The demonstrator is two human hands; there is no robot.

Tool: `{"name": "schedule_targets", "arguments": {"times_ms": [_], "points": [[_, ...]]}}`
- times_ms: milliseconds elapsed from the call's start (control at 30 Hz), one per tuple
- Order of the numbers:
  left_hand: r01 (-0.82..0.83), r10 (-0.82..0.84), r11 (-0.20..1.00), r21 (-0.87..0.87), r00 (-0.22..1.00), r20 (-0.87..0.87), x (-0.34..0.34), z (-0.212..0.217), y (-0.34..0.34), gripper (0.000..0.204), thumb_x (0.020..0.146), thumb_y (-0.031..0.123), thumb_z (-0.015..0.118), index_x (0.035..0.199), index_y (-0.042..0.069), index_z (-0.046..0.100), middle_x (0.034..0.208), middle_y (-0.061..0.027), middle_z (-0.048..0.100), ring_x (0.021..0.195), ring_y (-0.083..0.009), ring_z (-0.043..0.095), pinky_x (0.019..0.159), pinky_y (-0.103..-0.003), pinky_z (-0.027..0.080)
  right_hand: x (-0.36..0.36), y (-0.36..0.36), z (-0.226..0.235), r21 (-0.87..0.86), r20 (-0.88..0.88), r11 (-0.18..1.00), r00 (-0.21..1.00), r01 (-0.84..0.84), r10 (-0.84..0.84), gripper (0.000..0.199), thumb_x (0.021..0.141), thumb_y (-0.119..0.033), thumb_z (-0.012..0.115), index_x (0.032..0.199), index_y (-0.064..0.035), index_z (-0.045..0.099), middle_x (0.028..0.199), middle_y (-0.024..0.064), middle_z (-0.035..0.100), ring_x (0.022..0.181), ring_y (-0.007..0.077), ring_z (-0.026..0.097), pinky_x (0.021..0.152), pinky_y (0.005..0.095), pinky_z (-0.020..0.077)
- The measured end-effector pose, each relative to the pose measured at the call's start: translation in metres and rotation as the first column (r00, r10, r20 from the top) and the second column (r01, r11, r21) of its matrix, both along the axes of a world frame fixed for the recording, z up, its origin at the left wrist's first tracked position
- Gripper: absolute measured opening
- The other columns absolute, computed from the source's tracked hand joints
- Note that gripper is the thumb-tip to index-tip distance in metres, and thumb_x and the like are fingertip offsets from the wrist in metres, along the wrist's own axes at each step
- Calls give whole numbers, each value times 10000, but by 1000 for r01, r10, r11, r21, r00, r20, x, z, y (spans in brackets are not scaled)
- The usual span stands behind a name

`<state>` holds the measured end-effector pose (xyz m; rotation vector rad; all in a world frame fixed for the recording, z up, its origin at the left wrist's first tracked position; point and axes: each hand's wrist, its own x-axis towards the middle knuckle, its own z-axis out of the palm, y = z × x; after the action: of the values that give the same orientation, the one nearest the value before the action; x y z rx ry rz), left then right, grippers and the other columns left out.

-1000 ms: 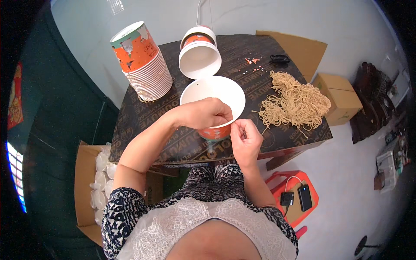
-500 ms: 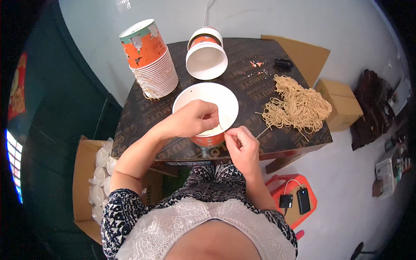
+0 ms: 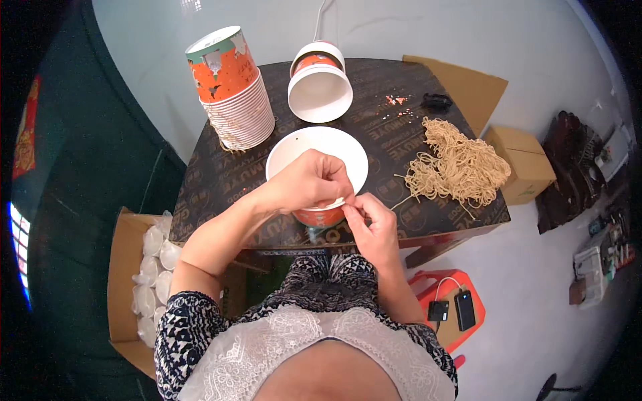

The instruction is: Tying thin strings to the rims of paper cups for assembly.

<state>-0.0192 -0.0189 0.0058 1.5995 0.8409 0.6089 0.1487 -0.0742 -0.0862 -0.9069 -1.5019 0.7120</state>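
Note:
A round paper bucket (image 3: 317, 144), white inside and orange outside, stands near the table's front edge. Reaching over its mouth, my left hand (image 3: 314, 179) is closed in a pinch at the near right rim, where the end of a thin tan cord appears to be. Just outside that rim, my right hand (image 3: 372, 224) pinches the cord. The fingertips of both hands nearly touch. From behind my right hand the cord runs to a loose tangled pile of tan cord (image 3: 458, 160) on the right of the table.
A tall stack of nested paper buckets (image 3: 237, 113) with cords along its side stands back left. Another bucket (image 3: 321, 93) lies on its side at the back. Small coloured scraps (image 3: 396, 100) and a black object (image 3: 437, 101) lie back right. A carton (image 3: 127, 294) with white containers sits lower left.
My left hand has shifted slightly right and down to the rim, closer to my right hand. The cord end that showed below its fingers is now mostly hidden.

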Motion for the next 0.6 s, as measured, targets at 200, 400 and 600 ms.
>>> {"name": "schedule_targets", "arguments": {"times_ms": [200, 400, 600], "points": [[-11, 13, 998, -62, 999, 42, -2, -5, 12, 68, 842, 6, 648, 802, -43, 674, 711, -69, 677, 512, -58, 513, 436, -205, 377, 30, 5, 15, -71, -10, 994, 997, -82, 81, 57, 911, -33, 636, 884, 15, 622, 742, 13, 591, 656, 55, 540, 576, 225, 433], [4, 17, 985, -171, 993, 119, 0, -2, 13, 66, 846, 2, 654, 833, -59, 674, 748, -88, 677, 520, -77, 534, 441, -217, 401, 32, 12, 23, -3, -124, 991, 983, -135, 134, 150, 955, -18, 554, 1083, 23, 621, 861, 36, 644, 758, 71, 586, 699, 225, 482], [54, -47, 990, -132, 997, 57, 0, -2, 15, 53, 835, -16, 651, 835, -66, 670, 722, -77, 653, 526, -84, 542, 452, -218, 410, 21, 24, 40, 133, -4, 989, 998, -57, 58, 138, 928, 17, 564, 1052, 19, 625, 868, 78, 651, 745, 106, 609, 677, 240, 493]]}}
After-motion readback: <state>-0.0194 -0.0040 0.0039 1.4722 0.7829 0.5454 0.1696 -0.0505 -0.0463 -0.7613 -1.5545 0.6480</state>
